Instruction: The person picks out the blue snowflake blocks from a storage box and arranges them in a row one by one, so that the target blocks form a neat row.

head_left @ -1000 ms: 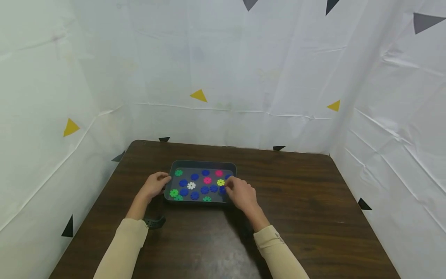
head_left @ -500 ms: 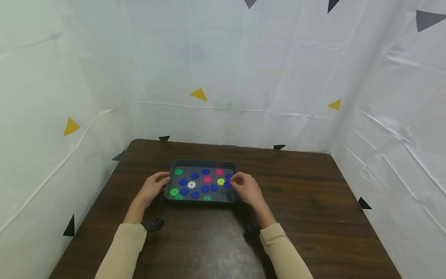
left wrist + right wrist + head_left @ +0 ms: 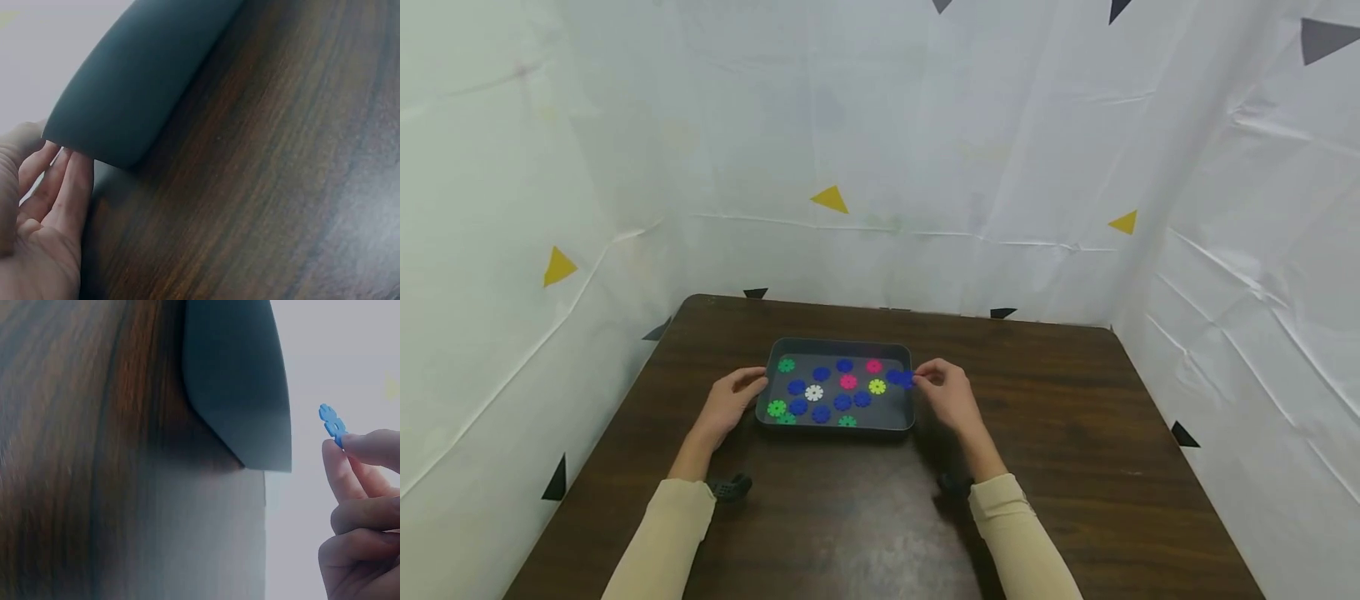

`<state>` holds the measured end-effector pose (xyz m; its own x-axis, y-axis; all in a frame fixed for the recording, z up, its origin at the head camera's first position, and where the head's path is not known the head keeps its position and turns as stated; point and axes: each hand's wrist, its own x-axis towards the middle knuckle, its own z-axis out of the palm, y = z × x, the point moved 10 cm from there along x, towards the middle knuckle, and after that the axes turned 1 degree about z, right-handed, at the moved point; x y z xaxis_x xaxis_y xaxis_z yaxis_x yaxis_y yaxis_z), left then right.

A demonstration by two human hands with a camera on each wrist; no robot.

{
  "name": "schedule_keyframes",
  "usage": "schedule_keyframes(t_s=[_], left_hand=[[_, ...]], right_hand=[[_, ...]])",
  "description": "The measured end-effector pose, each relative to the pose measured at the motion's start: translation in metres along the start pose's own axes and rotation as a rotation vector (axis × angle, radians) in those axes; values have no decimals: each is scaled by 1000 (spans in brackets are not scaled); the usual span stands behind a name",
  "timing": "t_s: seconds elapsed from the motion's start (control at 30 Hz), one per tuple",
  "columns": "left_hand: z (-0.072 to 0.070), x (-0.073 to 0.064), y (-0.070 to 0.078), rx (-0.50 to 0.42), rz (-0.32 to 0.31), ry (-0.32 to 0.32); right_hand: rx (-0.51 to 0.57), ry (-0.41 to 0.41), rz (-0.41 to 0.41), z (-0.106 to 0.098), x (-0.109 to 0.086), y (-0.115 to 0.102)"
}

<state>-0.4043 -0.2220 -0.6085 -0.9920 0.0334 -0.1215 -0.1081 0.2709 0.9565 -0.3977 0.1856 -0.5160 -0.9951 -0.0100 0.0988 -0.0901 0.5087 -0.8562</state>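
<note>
While left hand [image 3: 728,402], fingers extended, touched tray [image 3: 891,414] at left, right hand [image 3: 952,397] pinched blue disc [image 3: 333,422] near right rim [image 3: 913,406]; other discs [image 3: 848,382] lay inside.

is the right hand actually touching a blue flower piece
Touching. The right wrist view shows the right hand pinching the blue flower piece between thumb and finger.

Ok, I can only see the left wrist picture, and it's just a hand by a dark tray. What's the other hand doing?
Observer: The right hand pinches a blue piece.
Operator: Ooh! Is there a yellow one in the tray too?
Observer: Yes, one yellow piece lies inside the tray, toward its right end as the person sees it.
</note>
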Motion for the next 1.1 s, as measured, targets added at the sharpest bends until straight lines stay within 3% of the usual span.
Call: schedule_keyframes(t_s=[0.37,0.6,1.1], left_hand=[[-5,-6,0,45,35,20],[-1,-4,1,30,56,30],[1,-6,0,35,59,45]], right_hand=[[13,41,24,-26,9,9],[-6,53,54,-41,20,20],[-7,0,220,-29,43,64]])
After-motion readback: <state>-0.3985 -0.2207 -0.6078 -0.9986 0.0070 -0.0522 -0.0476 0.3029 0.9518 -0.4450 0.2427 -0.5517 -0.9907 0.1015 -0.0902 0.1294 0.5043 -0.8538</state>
